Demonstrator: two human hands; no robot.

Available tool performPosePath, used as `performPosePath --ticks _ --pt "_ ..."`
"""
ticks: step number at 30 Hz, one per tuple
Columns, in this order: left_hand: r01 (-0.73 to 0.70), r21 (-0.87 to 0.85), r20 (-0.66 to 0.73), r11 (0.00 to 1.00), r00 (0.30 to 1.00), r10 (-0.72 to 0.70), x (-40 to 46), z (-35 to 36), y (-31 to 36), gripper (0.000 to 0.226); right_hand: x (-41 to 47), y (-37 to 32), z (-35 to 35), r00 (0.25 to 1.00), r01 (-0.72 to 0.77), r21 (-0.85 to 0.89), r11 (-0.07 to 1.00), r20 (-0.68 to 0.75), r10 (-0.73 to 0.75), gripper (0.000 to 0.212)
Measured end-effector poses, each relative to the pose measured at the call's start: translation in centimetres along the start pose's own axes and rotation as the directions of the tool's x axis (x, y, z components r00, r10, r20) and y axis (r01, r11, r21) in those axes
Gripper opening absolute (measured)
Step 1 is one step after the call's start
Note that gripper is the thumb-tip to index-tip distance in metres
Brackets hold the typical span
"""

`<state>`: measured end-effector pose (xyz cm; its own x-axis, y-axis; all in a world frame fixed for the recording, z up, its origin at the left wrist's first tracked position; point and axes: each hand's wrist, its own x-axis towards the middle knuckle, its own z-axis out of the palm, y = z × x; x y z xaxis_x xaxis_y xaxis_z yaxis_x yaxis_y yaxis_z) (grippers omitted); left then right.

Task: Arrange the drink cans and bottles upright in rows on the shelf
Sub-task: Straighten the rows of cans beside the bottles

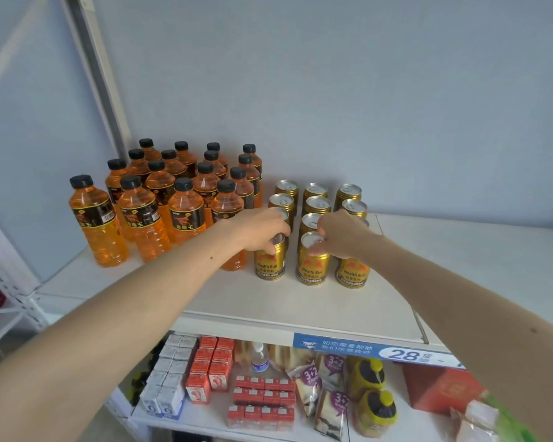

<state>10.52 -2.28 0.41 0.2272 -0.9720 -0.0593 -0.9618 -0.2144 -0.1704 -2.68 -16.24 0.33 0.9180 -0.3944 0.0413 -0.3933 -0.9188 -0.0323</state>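
Observation:
Several gold drink cans stand upright in three rows on the white top shelf (268,301). My left hand (259,229) grips the top of the front left can (269,260). Over the front right can (351,271) my right hand (340,234) is closed around its top, and its fingertips touch the rim of the front middle can (313,261). To the left, several orange bottles (186,215) with black caps stand upright in rows. One bottle (98,221) stands apart at the far left.
The blue-grey wall rises right behind the drinks. A slanted metal upright (99,74) stands at the back left. The shelf's right part (476,260) holds nothing. Below the price strip (364,347), the lower shelf carries small cartons, snack packs and yellow-capped bottles.

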Motion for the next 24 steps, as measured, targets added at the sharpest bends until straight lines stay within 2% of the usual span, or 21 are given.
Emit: performPosePath --ticks 7,12,16,20,24 --pt "-0.018 0.006 -0.015 1.000 1.000 0.018 0.1 0.0 -0.3 0.051 -0.2 -0.1 -0.5 0.997 0.072 0.007 0.997 0.014 -0.072 0.032" --pt "-0.032 0.020 -0.008 0.999 0.999 0.032 0.3 0.1 -0.5 0.052 -0.4 -0.1 -0.1 0.999 0.047 0.048 0.998 0.003 -0.048 0.033" --pt "-0.052 0.057 -0.014 0.997 0.998 0.053 0.6 -0.1 -0.8 0.057 -1.2 1.2 -0.7 1.000 -0.011 0.180 0.984 -0.006 0.012 0.058" --pt "-0.066 0.032 -0.045 0.997 0.997 0.067 1.4 -0.4 -0.6 0.060 -2.9 4.1 -1.7 0.991 -0.116 0.214 0.970 -0.034 0.126 0.062" --pt "-0.111 -0.070 -0.076 0.991 0.991 0.105 2.7 -0.8 1.2 0.065 -4.3 6.0 -1.7 0.977 -0.211 0.156 0.965 0.021 0.210 0.067"
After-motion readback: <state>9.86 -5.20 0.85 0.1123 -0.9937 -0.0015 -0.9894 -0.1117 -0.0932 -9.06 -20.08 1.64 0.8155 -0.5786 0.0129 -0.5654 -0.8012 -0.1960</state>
